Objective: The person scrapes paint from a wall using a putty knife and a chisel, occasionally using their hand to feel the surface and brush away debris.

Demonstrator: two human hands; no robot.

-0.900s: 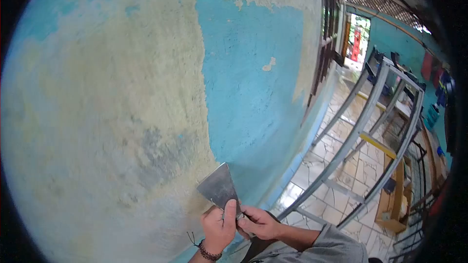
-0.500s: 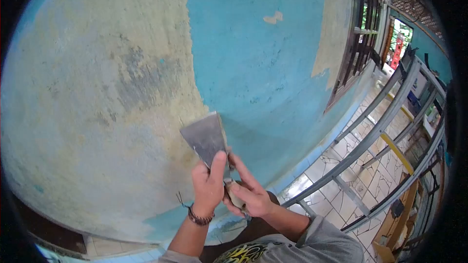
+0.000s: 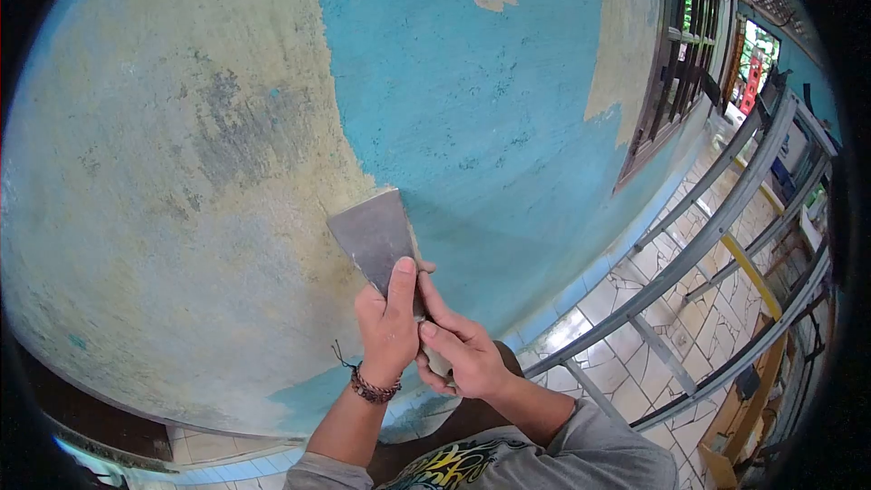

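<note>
Both my hands hold a wide scraper [image 3: 374, 234] with a grey metal blade, its edge up against the wall. My left hand [image 3: 387, 336], with a braided bracelet [image 3: 374, 387] at the wrist, is closed around the lower blade and neck, thumb laid flat on the metal. Below and right of it, my right hand [image 3: 467, 358] is wrapped around the handle, which is mostly hidden by fingers. The blade's edge lies along the border between blue paint [image 3: 472, 127] and a stripped, yellowish-grey patch of wall [image 3: 263, 245].
At right, a metal ladder [image 3: 671, 281] leans across the view above a broken-tile floor [image 3: 626, 367]. A barred window [image 3: 667, 82] is set in the wall. Cardboard [image 3: 739, 417] lies at lower right, and a dark opening [image 3: 100, 431] shows at lower left.
The view has shifted slightly, so the wall's paint border sits further left and higher. The scraper and both hands appear a little higher, with the same grip.
</note>
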